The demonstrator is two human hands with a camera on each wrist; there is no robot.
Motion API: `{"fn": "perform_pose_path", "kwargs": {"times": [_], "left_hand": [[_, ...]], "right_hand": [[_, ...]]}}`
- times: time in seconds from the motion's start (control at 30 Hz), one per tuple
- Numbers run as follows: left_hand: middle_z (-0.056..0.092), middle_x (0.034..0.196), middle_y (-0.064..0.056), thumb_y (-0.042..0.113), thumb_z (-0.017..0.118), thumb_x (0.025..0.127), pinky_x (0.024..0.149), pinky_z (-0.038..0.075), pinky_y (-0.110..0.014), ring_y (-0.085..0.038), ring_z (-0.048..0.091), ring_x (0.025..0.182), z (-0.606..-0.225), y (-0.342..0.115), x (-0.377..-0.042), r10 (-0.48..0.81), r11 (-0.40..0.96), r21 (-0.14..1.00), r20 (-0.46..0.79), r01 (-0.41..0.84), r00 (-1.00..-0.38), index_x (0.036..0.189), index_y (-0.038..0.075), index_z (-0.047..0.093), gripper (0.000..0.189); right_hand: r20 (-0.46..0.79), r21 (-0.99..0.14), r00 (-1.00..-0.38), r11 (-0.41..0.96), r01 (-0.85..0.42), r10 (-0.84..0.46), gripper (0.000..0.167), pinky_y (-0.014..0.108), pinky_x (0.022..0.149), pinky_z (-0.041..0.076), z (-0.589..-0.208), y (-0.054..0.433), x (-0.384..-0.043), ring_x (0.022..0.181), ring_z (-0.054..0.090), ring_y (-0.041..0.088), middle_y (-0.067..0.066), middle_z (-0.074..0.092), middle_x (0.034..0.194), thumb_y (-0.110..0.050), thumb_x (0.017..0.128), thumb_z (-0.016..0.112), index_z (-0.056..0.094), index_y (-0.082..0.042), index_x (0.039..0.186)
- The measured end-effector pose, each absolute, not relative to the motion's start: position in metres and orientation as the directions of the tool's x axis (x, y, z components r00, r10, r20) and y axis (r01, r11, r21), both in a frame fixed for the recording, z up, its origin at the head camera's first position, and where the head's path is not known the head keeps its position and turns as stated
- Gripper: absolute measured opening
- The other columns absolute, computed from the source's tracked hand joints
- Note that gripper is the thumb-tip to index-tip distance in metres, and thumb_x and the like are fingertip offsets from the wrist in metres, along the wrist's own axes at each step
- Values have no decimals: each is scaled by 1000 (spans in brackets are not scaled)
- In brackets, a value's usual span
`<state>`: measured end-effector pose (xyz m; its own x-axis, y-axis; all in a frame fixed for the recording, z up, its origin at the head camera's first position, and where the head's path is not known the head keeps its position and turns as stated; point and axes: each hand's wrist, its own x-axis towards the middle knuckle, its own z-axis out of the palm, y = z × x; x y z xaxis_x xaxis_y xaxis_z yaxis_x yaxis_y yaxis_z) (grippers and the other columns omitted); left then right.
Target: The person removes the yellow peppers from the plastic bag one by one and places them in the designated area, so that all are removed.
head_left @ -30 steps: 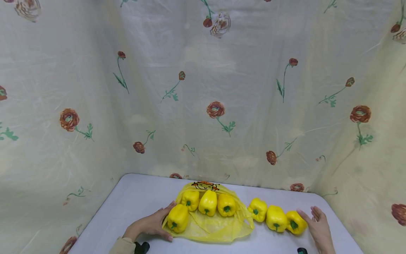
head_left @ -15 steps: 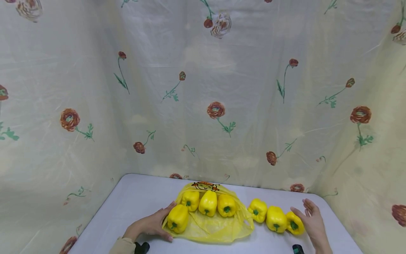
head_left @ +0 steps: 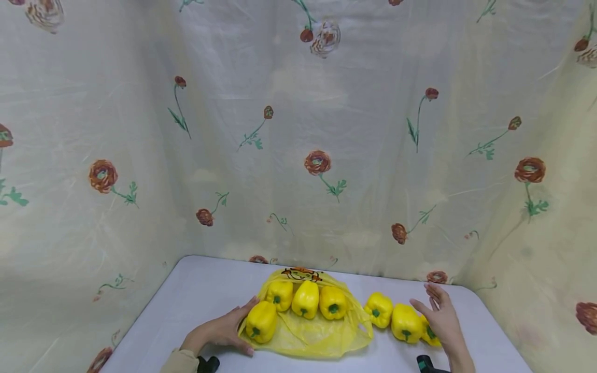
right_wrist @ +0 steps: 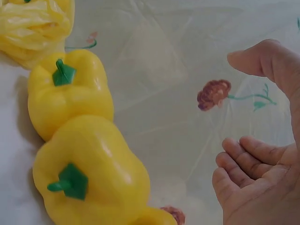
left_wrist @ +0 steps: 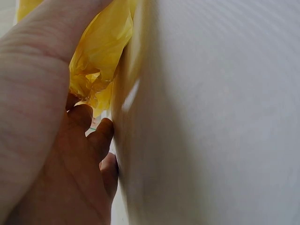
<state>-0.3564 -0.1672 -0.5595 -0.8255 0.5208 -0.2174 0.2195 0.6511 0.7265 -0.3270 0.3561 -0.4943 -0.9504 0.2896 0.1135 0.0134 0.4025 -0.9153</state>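
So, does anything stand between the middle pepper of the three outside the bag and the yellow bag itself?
Yes: the left pepper of that row sits between the middle pepper and the yellow bag, right beside the bag's edge.

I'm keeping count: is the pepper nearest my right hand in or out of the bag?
Out: that pepper lies on the table, two peppers separating it from the bag.

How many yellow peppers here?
7: four peppers on or in the bag, three in a row right of it, the last partly behind the right hand. More could be hidden.
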Motion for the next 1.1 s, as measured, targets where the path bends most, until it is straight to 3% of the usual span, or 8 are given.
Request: {"fn": "perform_pose_path", "kwargs": {"times": [0.3,1.1], "left_hand": [[8,164,-7,51,84,66,120,7,-61,-35,14,149,-562,-168,-358,528,647,728,-213,227,-822,156,16,10,122],[9,164,-7,52,84,65,121,8,-59,-33,14,149,-564,-169,-360,523,650,726,-214,224,-825,156,16,13,121]], "right_hand": [[48,-895,-976,444,53,213,96,50,121,17,-468,335,-318,146,16,40,27,17,157,-29,89,70,5,0,153],[113,-888,-993,446,-114,-28,79,51,121,20,-472,246,-327,143,28,34,17,36,150,-24,84,75,28,-5,145]]}}
